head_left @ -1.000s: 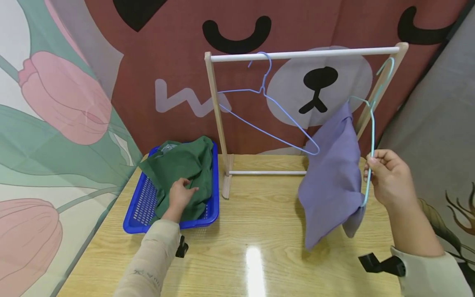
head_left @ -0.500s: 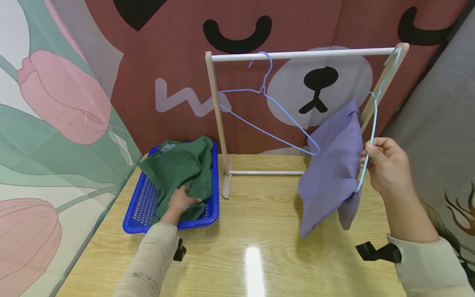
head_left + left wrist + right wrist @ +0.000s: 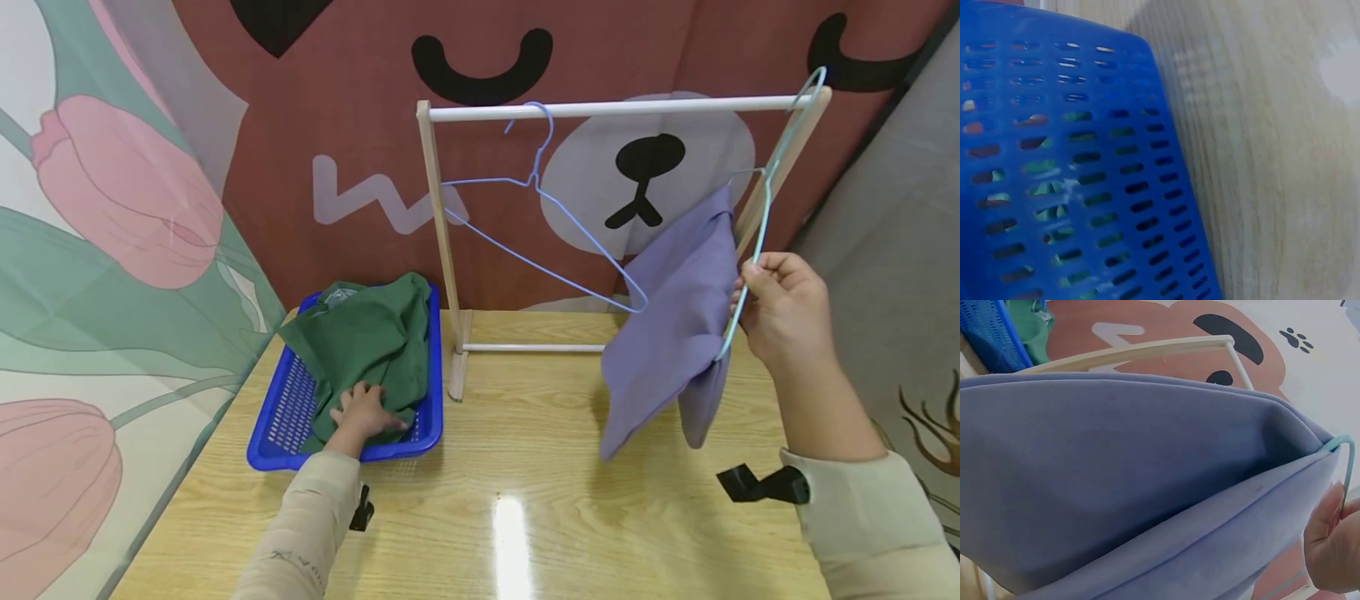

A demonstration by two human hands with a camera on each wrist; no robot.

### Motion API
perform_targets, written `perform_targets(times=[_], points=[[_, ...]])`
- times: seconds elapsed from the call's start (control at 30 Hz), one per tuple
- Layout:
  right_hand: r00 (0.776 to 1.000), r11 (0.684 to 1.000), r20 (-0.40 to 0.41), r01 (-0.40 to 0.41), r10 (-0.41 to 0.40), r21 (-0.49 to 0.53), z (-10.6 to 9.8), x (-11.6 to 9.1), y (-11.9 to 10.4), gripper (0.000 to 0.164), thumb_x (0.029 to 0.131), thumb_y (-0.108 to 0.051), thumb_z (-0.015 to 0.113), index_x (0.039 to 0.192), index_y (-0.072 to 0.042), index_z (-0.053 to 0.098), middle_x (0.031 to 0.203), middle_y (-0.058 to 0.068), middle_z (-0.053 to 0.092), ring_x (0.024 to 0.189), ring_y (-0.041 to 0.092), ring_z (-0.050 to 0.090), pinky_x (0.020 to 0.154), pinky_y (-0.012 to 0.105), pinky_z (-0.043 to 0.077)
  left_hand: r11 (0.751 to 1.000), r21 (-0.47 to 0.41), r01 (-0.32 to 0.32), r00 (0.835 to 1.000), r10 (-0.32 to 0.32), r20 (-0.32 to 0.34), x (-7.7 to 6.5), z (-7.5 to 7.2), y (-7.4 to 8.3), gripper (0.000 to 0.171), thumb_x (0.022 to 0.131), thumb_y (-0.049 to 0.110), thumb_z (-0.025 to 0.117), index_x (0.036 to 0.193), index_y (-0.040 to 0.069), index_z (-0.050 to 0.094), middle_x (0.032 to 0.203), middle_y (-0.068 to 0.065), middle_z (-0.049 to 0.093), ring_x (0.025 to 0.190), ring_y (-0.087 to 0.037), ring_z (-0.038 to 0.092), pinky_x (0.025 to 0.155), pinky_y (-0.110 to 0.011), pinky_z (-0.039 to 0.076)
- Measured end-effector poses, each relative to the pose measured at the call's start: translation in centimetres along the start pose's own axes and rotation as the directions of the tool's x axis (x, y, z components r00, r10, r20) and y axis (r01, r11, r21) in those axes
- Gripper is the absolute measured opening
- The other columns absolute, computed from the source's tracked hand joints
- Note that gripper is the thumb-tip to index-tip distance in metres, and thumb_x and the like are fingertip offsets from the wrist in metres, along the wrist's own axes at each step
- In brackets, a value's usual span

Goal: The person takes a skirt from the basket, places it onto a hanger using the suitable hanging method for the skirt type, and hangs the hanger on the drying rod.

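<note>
My right hand (image 3: 787,312) pinches the side of a light teal clothes hanger (image 3: 764,212) between thumb and fingers. A purple cloth garment (image 3: 667,325) drapes from that hanger, filling most of the right wrist view. The hanger's hook overlaps the right end of the white top bar (image 3: 637,108) of a small clothes rack in the head view. My left hand (image 3: 363,414) rests, fingers spread, on a green garment (image 3: 375,333) inside a blue plastic basket (image 3: 258,454). The left wrist view shows only the basket's slotted wall (image 3: 1166,150) and the table, not the hand.
A blue-violet hanger (image 3: 592,242) hangs bare near the left end of the bar. The rack's wooden left post (image 3: 442,250) stands beside the basket on the wooden table (image 3: 525,433). Printed curtains (image 3: 337,108) close off the back and sides.
My right hand has lifted the teal hanger and purple garment, bringing the hook up to the bar's right end. My left hand has sunk slightly and spread its fingers on the green garment.
</note>
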State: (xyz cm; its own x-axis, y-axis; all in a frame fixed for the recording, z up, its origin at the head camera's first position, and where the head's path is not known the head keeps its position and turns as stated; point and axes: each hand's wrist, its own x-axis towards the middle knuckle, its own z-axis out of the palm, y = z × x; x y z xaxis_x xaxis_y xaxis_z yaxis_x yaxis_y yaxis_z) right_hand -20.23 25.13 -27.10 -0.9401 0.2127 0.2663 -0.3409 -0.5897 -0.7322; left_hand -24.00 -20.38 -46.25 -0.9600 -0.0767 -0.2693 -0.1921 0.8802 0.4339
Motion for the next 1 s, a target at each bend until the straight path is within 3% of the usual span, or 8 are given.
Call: perform_targets(times=[0.13,0.33,0.7,1.0], points=[[1.0,1.0,-0.018,-0.004,0.004,-0.005,0.2,0.4,-0.1,0.012,0.087,0.01,0.05,0.078,0.002,0.047,0.06,0.01,0.053,0.049,0.016,0.052,0.045,0.022,0.044,1.0,0.013,0.027,1.0,-0.027,0.0,0.1,0.1,-0.4,0.086,0.068,0.03,0.078,0.136,0.001,0.036,0.142,-0.025,0.022,0.129,-0.047,0.012,0.098,-0.07,0.01],[0.997,0.995,-0.07,-0.036,0.03,-0.089,1.0,1.1,-0.1,0.013,0.087,0.004,0.053,0.08,0.0,0.044,0.061,0.007,0.053,0.05,0.015,0.052,0.042,0.022,0.043,0.998,0.02,0.054,0.998,-0.054,0.03,0.2,0.4,-0.8,0.091,0.068,0.031,0.078,0.137,-0.001,0.029,0.137,-0.031,0.024,0.125,-0.052,0.019,0.093,-0.071,0.017],[0.983,0.982,-0.184,-0.024,-0.011,-0.188,2.4,2.9,0.9,0.018,0.089,0.009,0.045,0.074,-0.002,0.044,0.054,0.003,0.051,0.044,0.01,0.049,0.04,0.018,0.043,0.997,0.052,0.057,0.997,-0.06,0.044,0.1,0.4,-0.8,0.092,0.069,0.029,0.077,0.139,-0.002,0.026,0.133,-0.033,0.028,0.122,-0.053,0.024,0.09,-0.071,0.024],[0.976,0.97,-0.219,-0.046,-0.007,-0.237,2.5,3.3,1.4,0.018,0.089,0.008,0.045,0.075,-0.003,0.043,0.054,0.002,0.051,0.044,0.009,0.048,0.04,0.017,0.042,0.985,0.162,-0.061,0.995,0.048,0.087,0.4,0.4,-1.3,0.077,0.073,0.022,0.074,0.132,-0.006,0.035,0.125,-0.035,0.037,0.114,-0.054,0.037,0.089,-0.063,0.036]])
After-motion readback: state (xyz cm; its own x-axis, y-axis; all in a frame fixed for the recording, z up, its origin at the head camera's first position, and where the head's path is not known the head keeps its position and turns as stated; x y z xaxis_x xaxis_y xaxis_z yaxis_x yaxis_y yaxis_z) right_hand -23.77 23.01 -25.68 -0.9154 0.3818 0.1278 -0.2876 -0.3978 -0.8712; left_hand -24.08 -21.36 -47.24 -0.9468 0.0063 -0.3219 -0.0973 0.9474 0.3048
